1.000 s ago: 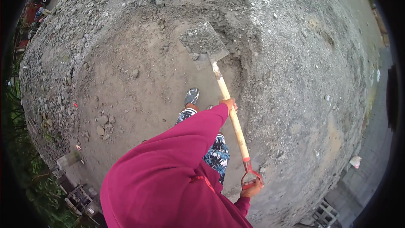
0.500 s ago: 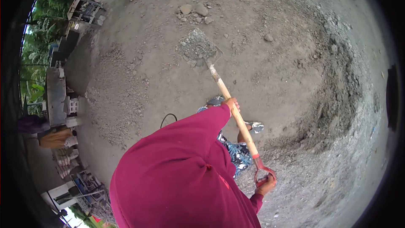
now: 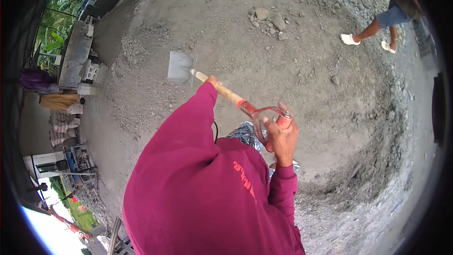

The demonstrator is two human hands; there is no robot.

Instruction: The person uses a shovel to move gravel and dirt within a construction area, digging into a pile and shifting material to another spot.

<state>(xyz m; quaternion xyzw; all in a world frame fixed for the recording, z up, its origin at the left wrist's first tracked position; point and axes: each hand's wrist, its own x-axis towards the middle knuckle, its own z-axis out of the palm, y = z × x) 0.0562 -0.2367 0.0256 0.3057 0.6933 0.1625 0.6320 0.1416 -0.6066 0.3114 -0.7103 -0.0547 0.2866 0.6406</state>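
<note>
A shovel (image 3: 227,95) with a pale wooden shaft stretches up and to the left in front of me. Around the shaft, close to the blade, my left hand (image 3: 213,81) is closed. My right hand (image 3: 282,137) holds the red D-shaped handle at the other end, its thumb and fingers about the grip. The grey metal blade (image 3: 180,67) shows no load on its visible face. It is over gravelly ground by a low spread of gravel (image 3: 137,49); whether it touches the ground I cannot tell.
Stones (image 3: 270,19) lie in a cluster ahead. At the upper right a person (image 3: 394,18) in blue shorts and pale shoes stands on the gravel. A ridge of dark, loose gravel (image 3: 373,160) curves along the right. Concrete blocks (image 3: 93,72) and clutter line the left side.
The shovel has swung left, and the gravel it carried is gone from the blade. My right hand has risen with the handle. The other person shows more fully at the upper right.
</note>
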